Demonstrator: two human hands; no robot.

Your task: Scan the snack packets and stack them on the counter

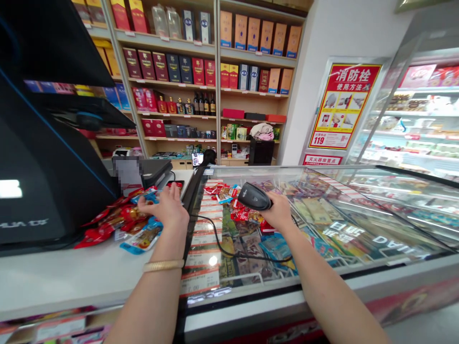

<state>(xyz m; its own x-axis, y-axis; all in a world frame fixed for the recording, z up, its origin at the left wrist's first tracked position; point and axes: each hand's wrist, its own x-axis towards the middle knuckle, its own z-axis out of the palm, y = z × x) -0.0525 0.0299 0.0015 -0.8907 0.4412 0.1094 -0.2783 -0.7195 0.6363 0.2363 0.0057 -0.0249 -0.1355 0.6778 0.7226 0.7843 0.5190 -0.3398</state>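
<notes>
My left hand [167, 206] is open, fingers spread, palm turned partly upward beside a pile of red snack packets [120, 217] on the white counter. A blue-edged packet [143, 238] lies just below it. My right hand [279, 210] is wrapped round the handle of a black barcode scanner [254, 196], whose head points left. Under the scanner, more red and blue snack packets [224, 192] rest on the glass top of a freezer. The scanner's black cable [229, 254] loops over the glass.
A black checkout terminal [46, 191] stands at the left on the counter [64, 282]. The glass-topped freezer [358, 282] spans the right. Behind are shelves [201, 86] of boxes and bottles. A person's dark hair [209, 156] shows beyond the freezer.
</notes>
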